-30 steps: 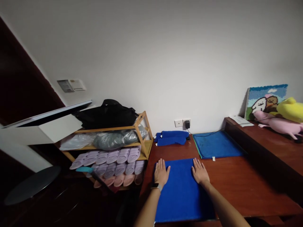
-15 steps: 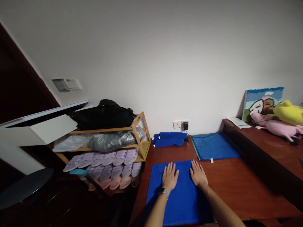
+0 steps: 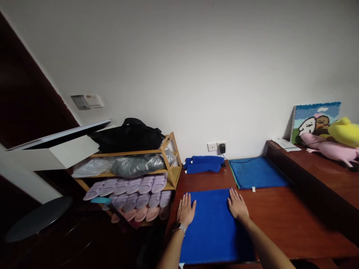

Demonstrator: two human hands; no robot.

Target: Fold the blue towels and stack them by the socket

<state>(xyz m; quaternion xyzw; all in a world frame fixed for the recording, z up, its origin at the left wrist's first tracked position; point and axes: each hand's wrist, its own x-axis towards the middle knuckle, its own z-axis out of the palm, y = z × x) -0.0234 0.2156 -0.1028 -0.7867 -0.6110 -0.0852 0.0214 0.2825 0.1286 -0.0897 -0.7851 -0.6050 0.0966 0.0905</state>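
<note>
A dark blue towel (image 3: 214, 228) lies spread flat on the reddish wooden table (image 3: 280, 220) in front of me. My left hand (image 3: 186, 210) rests flat at the towel's far left corner, fingers stretched out, a watch on the wrist. My right hand (image 3: 237, 204) lies flat at the far right corner, fingers also stretched. Neither hand holds anything.
A lighter blue towel (image 3: 256, 172) lies flat behind, beside a folded blue towel (image 3: 204, 163) near a wall socket (image 3: 216, 146). A wooden rack (image 3: 171, 164) of slippers stands left. A raised shelf (image 3: 322, 168) at the right carries plush toys and a picture.
My left hand slid inward over the towel, then back out to the left edge. My right hand stayed near the far right corner.
</note>
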